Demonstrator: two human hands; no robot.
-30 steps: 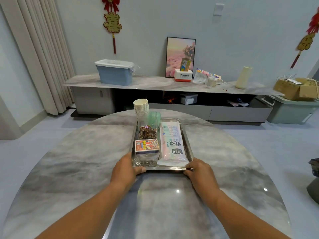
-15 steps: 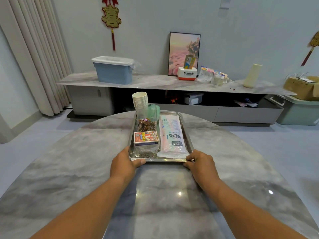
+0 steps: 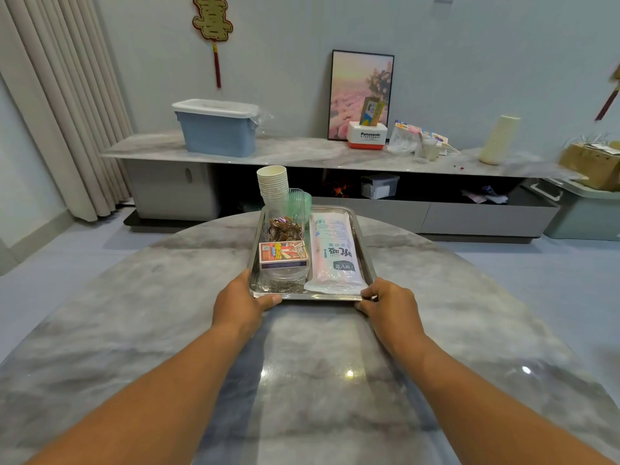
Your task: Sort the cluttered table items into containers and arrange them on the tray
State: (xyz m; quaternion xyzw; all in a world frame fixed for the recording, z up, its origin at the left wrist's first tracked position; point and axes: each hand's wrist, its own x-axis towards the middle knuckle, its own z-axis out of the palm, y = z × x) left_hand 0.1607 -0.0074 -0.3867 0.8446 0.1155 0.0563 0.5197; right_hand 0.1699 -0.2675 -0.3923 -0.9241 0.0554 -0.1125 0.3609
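A round grey marbled counter (image 3: 134,330) carries a steel tray (image 3: 364,243) near its far side. The stack of paper cups (image 3: 272,182) stands at the tray's far left corner; whether it rests on the counter cannot be told.

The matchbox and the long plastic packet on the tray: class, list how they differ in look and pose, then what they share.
1. The matchbox is a small, stiff box printed in red, orange and purple; the long plastic packet is soft, pale and see-through.
2. The matchbox sits raised on a clear container; the packet lies flat on the tray floor.
3. The matchbox lies crosswise; the packet runs lengthwise.
Both sit on the metal tray and carry print.
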